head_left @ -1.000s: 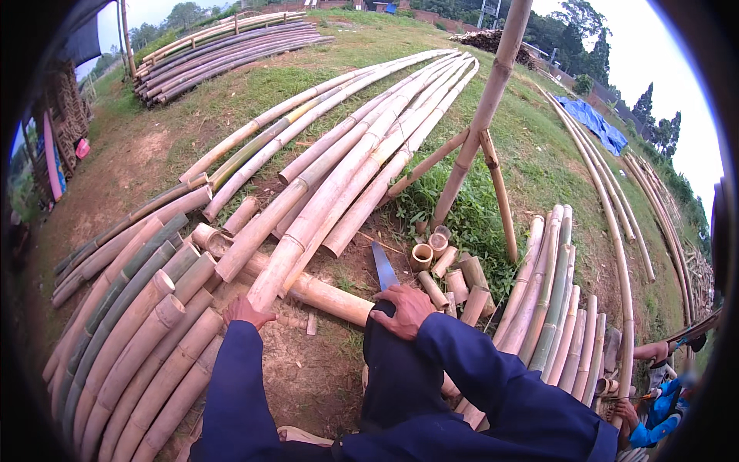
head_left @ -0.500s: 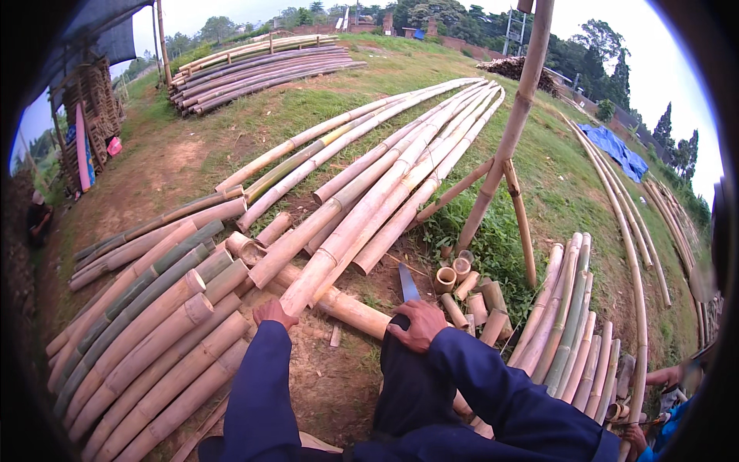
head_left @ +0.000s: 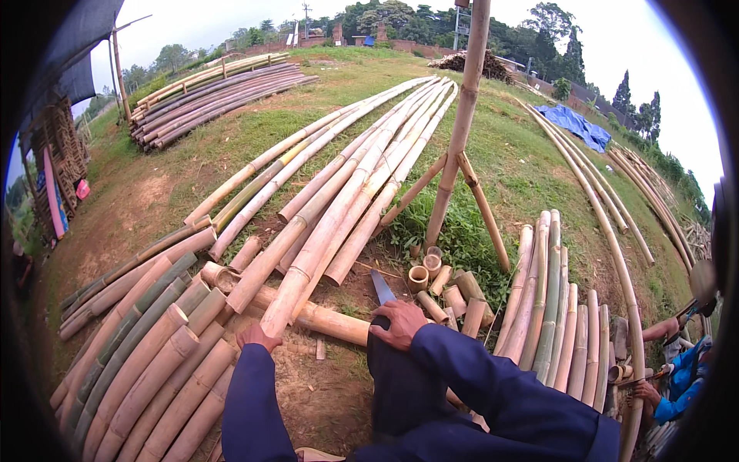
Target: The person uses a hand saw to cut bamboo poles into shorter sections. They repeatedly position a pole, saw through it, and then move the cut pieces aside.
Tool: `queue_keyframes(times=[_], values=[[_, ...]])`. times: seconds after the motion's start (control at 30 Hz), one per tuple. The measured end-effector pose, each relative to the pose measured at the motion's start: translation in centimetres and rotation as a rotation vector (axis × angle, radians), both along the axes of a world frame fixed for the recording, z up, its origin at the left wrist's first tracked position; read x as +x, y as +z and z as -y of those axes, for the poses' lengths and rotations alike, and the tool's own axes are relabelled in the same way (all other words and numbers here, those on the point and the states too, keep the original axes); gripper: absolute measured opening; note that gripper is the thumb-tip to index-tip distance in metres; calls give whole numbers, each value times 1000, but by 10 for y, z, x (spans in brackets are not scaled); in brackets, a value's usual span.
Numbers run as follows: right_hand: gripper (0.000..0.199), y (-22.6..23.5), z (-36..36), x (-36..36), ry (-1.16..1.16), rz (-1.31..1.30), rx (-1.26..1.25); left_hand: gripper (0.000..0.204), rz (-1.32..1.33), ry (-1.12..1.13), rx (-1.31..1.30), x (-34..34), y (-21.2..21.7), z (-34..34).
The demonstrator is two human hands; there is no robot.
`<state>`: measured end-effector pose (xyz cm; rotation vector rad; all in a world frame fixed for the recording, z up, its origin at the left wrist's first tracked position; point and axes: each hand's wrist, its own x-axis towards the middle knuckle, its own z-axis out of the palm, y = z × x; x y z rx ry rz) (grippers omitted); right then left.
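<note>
My left hand (head_left: 259,336) grips the near cut end of a long pale bamboo pole (head_left: 308,266), its fingers partly hidden by the pole. That pole lies with several others, crossing over a thick bamboo log (head_left: 327,317) set sideways on the ground. At my knee, my right hand (head_left: 400,325) is closed around the dark handle of a handsaw. The saw's bluish blade (head_left: 382,286) points away from me, apart from the pole. Both my arms are in dark blue sleeves.
Cut bamboo lengths (head_left: 165,350) are stacked at left, more (head_left: 548,296) at right. Short offcuts (head_left: 454,289) lie beside a bamboo post (head_left: 459,123) with props. A co-worker's hand (head_left: 648,391) is at the right edge. A blue tarp (head_left: 576,127) lies beyond.
The whole view has swung a little to the right, so the poles and post appear farther left. My hands keep the same holds; more of the co-worker shows at right.
</note>
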<state>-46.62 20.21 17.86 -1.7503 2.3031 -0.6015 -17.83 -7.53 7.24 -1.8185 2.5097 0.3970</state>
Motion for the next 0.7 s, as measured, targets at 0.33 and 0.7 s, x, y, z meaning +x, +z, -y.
queue_keyframes(times=[0.33, 0.7], values=[[50, -2, 2, 0, 32, -10, 19, 89, -101, -44, -129, 30, -4, -71], [50, -7, -5, -2, 68, -4, -51, 80, 44, -53, -263, 213, -6, -149]])
